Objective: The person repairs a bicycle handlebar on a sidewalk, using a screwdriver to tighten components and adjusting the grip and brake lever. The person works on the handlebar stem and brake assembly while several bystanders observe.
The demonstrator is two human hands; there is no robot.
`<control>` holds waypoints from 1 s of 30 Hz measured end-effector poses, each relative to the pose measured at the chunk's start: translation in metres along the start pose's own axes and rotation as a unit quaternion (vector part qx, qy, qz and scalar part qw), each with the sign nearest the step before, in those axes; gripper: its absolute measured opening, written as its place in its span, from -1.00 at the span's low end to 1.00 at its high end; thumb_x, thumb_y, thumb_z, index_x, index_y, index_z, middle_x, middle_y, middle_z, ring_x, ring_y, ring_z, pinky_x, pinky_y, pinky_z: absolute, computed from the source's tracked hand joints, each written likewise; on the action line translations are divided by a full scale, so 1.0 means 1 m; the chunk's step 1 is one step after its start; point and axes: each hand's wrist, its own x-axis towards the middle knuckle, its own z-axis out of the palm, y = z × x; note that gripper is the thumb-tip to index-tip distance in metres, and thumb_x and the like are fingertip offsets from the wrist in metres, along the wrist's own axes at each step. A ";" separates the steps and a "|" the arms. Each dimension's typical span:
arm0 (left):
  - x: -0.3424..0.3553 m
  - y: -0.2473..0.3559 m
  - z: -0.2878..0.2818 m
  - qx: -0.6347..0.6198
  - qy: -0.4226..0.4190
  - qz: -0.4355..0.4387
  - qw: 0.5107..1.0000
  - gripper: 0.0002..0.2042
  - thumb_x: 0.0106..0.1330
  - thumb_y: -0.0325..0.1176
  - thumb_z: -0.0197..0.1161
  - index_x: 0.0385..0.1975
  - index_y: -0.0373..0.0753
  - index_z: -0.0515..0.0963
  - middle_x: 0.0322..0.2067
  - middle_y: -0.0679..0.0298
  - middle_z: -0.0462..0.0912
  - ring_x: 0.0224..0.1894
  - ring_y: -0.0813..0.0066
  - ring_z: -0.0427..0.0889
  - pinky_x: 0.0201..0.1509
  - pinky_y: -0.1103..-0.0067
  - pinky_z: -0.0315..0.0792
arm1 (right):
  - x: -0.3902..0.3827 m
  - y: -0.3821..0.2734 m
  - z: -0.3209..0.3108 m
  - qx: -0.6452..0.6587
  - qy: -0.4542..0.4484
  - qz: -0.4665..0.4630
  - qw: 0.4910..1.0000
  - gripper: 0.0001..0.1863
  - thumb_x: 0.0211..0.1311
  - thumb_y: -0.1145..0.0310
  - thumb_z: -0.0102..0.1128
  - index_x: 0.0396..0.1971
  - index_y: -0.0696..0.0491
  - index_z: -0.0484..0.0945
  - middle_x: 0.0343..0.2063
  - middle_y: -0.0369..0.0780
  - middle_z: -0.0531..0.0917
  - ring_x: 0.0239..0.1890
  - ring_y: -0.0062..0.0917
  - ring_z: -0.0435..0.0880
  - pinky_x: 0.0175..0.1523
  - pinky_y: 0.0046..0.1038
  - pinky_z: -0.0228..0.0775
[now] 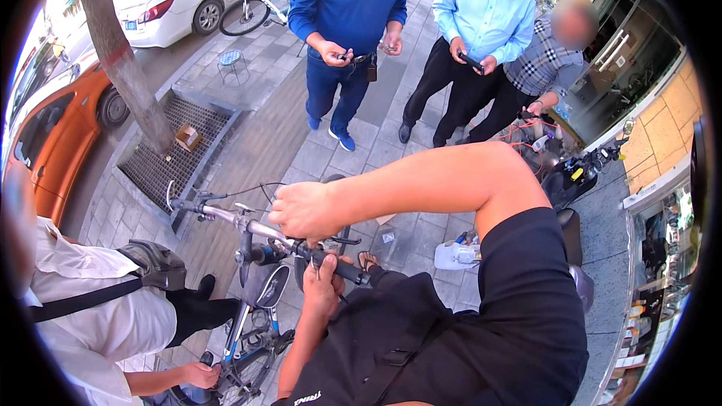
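My right arm reaches across to a bicycle handlebar (pixel 222 213), and my right hand (pixel 301 209) is closed over it near the brake lever, what it holds hidden behind its fingers. Just below, my left hand (pixel 322 286) is closed around the black grip area (pixel 353 272), beside a thin silver piece that I cannot make out. The bicycle (pixel 248 353) stands upright, with a small frame bag (pixel 267 288) behind the stem.
A person in white (pixel 105 301) touches the bicycle at left. Three people (pixel 338 7) stand ahead. Around are a tree (pixel 128 68) in a grate (pixel 154 135), a stool (pixel 232 64), parked cars (pixel 68 143), scooters (pixel 571 180), a plastic container (pixel 455 254) and shopfronts (pixel 654 256).
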 end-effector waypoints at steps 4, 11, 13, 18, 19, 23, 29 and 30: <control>0.006 -0.004 -0.021 0.018 -0.056 -0.025 0.998 -0.77 0.58 -0.24 0.25 -0.02 -0.29 0.58 -0.45 0.25 0.69 -0.76 0.73 0.08 -0.66 0.62 -0.02 | 0.025 -0.039 -0.058 0.000 -0.274 0.157 0.949 -0.68 0.03 0.08 0.59 -0.31 -0.03 0.81 -0.33 -0.33 0.82 -0.25 -0.43 0.83 -0.29 -0.29 0.53; -0.005 0.009 0.005 0.038 -0.014 -0.007 0.999 -0.71 0.64 -0.26 0.12 -0.23 -0.34 0.66 -0.68 0.55 0.29 -0.75 0.77 0.09 -0.66 0.62 -0.07 | 0.017 -0.040 -0.076 0.165 -0.286 0.250 0.910 -0.57 0.13 0.25 0.50 0.03 0.00 0.79 -0.11 -0.28 0.85 -0.01 -0.38 0.85 -0.08 -0.20 0.69; -0.004 0.009 0.005 0.039 -0.013 -0.010 0.999 -0.71 0.64 -0.25 0.13 -0.23 -0.33 0.66 -0.68 0.54 0.31 -0.75 0.77 0.09 -0.66 0.62 -0.07 | 0.017 -0.040 -0.063 0.178 -0.259 0.295 0.902 -0.53 -0.11 0.28 0.62 -0.08 -0.03 0.80 -0.21 -0.24 0.86 -0.10 -0.33 0.87 -0.05 -0.16 0.66; -0.005 0.007 0.005 0.031 -0.001 -0.004 1.000 -0.73 0.63 -0.23 0.16 -0.20 -0.29 0.66 -0.60 0.45 0.47 -0.74 0.78 0.15 -0.66 0.64 -0.03 | -0.014 -0.032 -0.036 0.206 -0.142 0.206 0.946 -0.42 -0.09 0.11 0.62 -0.05 0.08 0.72 -0.23 0.00 0.77 -0.03 -0.12 0.75 0.10 -0.12 0.36; -0.002 0.005 0.002 0.028 0.006 0.005 1.000 -0.78 0.63 -0.23 0.18 -0.14 -0.25 0.61 -0.52 0.41 0.56 -0.74 0.77 0.18 -0.66 0.66 -0.02 | -0.016 -0.036 -0.034 0.217 -0.135 0.235 0.938 -0.42 0.07 -0.04 0.52 -0.06 0.12 0.71 -0.19 0.08 0.72 0.00 -0.07 0.69 0.13 -0.14 0.35; -0.001 -0.005 0.003 0.001 0.047 0.023 0.999 -0.76 0.61 -0.24 0.19 -0.24 -0.27 0.60 -0.65 0.42 0.45 -0.77 0.71 0.14 -0.65 0.60 -0.09 | -0.009 -0.064 -0.018 0.210 0.020 0.353 0.911 -0.55 0.34 -0.03 0.32 -0.16 0.12 0.70 -0.33 0.01 0.69 -0.14 -0.14 0.67 0.03 -0.17 0.35; 0.003 -0.022 -0.016 -0.020 0.034 0.012 0.999 -0.87 0.57 -0.25 0.28 -0.12 -0.11 0.51 -0.57 0.45 0.47 -0.73 0.69 0.18 -0.62 0.63 0.00 | -0.013 -0.078 0.016 0.027 0.148 0.325 0.934 -0.74 0.21 0.14 0.37 -0.35 0.04 0.68 -0.50 -0.19 0.60 -0.33 -0.34 0.59 -0.22 -0.23 0.25; 0.001 -0.022 -0.018 -0.019 0.045 0.024 0.999 -0.87 0.57 -0.25 0.28 -0.10 -0.11 0.51 -0.57 0.45 0.47 -0.73 0.69 0.19 -0.62 0.62 -0.01 | -0.012 -0.078 0.018 -0.005 0.141 0.318 0.938 -0.76 0.17 0.18 0.38 -0.36 0.06 0.68 -0.51 -0.20 0.60 -0.33 -0.35 0.59 -0.24 -0.23 0.24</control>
